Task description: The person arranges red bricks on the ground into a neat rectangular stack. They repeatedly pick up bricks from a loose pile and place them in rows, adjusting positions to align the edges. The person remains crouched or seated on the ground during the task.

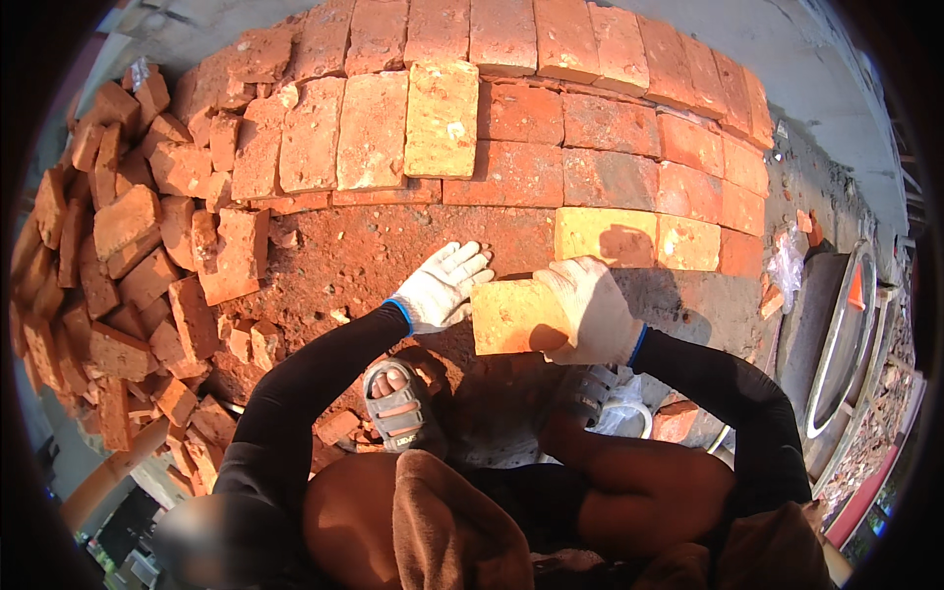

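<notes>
Gripped in my right hand (pixel 588 317), in a white glove with blue cuff, is a yellowish-orange brick (pixel 513 323), held low over the dirt. My left hand (pixel 444 285), gloved alike, is open just left of that brick, fingers stretched out and holding nothing. Beyond both hands stand stacked rows of red bricks (pixel 506 175), with a yellow brick (pixel 440 118) on the upper layer and another yellow brick (pixel 596 229) at the near right end.
A large heap of loose bricks (pixel 133 275) lies at the left. Red rubble (pixel 354 241) covers the ground before my sandalled feet (pixel 393 403). At the right are a clear plastic scrap (pixel 787 258) and a metal-rimmed object (pixel 839 339).
</notes>
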`<state>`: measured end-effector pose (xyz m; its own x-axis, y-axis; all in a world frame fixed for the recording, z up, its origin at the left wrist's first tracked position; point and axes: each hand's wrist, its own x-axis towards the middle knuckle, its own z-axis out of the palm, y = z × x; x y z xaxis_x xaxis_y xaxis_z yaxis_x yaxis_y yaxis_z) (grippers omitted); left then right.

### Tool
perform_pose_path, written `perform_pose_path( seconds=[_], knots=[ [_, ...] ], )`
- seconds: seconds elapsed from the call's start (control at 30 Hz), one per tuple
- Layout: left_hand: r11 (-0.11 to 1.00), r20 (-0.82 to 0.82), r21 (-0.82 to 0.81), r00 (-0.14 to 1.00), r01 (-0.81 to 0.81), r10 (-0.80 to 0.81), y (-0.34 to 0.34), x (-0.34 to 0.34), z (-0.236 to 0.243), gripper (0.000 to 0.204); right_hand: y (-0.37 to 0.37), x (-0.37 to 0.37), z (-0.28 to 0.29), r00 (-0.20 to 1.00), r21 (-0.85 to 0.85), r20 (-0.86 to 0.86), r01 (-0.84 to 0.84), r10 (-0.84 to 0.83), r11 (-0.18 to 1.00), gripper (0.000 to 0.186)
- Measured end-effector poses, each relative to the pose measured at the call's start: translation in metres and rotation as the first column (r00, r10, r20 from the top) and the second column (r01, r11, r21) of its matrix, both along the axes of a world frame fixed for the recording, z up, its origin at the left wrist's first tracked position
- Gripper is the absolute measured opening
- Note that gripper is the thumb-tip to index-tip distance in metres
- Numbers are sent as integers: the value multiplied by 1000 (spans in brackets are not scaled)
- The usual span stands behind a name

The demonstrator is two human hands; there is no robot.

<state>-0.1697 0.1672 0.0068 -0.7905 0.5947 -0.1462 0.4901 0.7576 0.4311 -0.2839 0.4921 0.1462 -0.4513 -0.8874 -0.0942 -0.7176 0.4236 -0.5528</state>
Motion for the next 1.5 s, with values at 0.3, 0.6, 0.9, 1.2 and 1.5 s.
perform_pose_path(
  seconds=[0.3,0.6,0.9,1.2,1.5],
  knots=[
    [819,-89,198,822,-539,562,-28,63,45,37,-73,-20,-44,958,152,-274,132,-87,980,113],
    [232,623,181,294,-956,725,-10,6,15,90,-62,-36,-83,911,198,-412,66,22,978,123],
    [427,590,71,383,-902,711,12,-12,31,67,-46,-49,-93,906,184,-420,149,-60,972,135],
    [287,651,352,454,-891,608,-3,0,8,63,-43,-26,-109,870,131,-356,407,-340,904,148],
    [633,457,118,607,-765,650,-17,-14,22,86,-36,-20,-118,877,34,-382,327,-290,944,155]
  ],
)
